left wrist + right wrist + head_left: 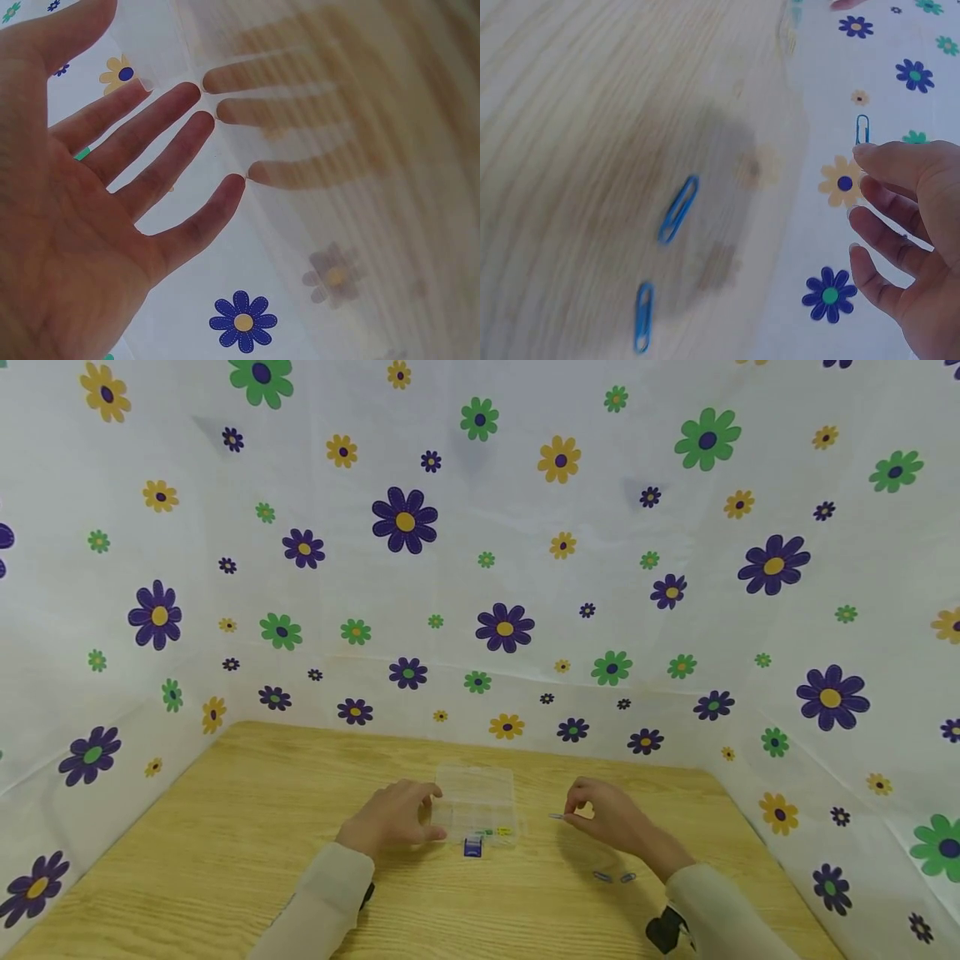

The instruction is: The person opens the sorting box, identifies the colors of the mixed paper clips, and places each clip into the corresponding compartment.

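My right hand (600,810) pinches a blue paper clip (862,129) between thumb and index finger, to the right of a clear plastic compartment box (483,785). The box lies with its lid raised at the back. Small green pieces (488,832) and yellow pieces (504,832) sit in its front right compartments. At its left edge my left hand (393,814) rests with thumb and fingers spread apart. Those fingers look loosely extended in the left wrist view, fingertips right at the tabletop.
Two blue paper clips (602,877) (679,210) lie on the wooden table (187,860) in front of my right hand. A small dark blue piece (472,848) is at the box's front edge. White flower-printed cloth (337,585) stands around the table's back and sides.
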Available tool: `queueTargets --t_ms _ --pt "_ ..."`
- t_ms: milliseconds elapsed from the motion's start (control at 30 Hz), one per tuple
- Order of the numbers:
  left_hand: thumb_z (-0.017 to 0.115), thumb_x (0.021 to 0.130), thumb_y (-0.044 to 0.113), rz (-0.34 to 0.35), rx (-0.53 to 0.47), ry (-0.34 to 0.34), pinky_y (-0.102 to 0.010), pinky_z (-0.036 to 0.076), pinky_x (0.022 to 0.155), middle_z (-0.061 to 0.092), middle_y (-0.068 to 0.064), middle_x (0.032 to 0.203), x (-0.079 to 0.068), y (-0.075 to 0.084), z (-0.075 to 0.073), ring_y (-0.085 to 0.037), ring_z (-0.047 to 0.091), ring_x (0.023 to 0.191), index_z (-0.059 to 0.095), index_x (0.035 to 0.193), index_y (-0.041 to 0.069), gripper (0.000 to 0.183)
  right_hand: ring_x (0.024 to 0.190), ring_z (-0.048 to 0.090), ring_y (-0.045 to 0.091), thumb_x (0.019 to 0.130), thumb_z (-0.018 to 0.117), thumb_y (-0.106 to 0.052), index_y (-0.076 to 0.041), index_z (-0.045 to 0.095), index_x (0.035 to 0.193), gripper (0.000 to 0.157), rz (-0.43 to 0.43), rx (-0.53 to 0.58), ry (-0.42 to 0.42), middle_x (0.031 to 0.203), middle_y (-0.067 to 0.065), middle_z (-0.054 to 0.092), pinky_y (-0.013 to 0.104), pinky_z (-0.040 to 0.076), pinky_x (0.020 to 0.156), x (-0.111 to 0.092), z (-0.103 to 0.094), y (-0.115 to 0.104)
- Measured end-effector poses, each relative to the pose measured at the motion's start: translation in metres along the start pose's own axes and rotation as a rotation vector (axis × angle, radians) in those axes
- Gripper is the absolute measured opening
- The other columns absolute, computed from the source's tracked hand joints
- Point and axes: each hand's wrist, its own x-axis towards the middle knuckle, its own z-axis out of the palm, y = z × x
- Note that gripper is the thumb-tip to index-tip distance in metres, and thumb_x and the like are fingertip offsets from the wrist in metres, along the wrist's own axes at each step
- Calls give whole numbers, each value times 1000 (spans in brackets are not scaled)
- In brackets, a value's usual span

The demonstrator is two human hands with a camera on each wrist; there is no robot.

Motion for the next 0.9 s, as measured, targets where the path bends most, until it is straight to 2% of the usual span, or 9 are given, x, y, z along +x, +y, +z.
queueTargets --t_ms 133,300,433,600,900 --pt "82 84 45 -2 -5 -1 -54 53 98 71 -8 115 -1 0 1 -30 65 109 66 130 11 60 85 68 23 90 80 -14 -17 70 83 12 -8 24 -9 90 -3 67 36 59 76 13 3 -7" --pt "82 84 45 4 -11 2 -54 52 98 71 -8 114 -1 1 1 -29 65 108 66 129 11 59 82 67 22 89 80 -13 -16 72 82 11 -19 43 -11 90 -3 67 29 56 73 25 8 -11" --pt "82 84 45 9 -24 1 -55 52 97 71 -8 114 -1 0 1 -29 65 107 66 130 10 60 82 67 22 90 80 -12 -15 74 83 9 -29 55 -15 90 -2 68 30 57 73 33 13 -12" --pt "82 84 45 23 -32 3 -55 53 96 71 -9 113 -2 -1 2 -29 65 106 66 129 9 60 82 67 21 90 80 -12 -15 75 82 9 -27 68 -28 90 -2 69 27 55 73 42 21 -11" --pt "83 83 44 23 -17 13 -54 54 95 72 -9 114 -1 -1 1 -30 66 106 66 129 9 60 82 67 19 89 80 -11 -13 78 82 7 -32 53 -58 87 -1 70 30 56 76 52 38 -17"
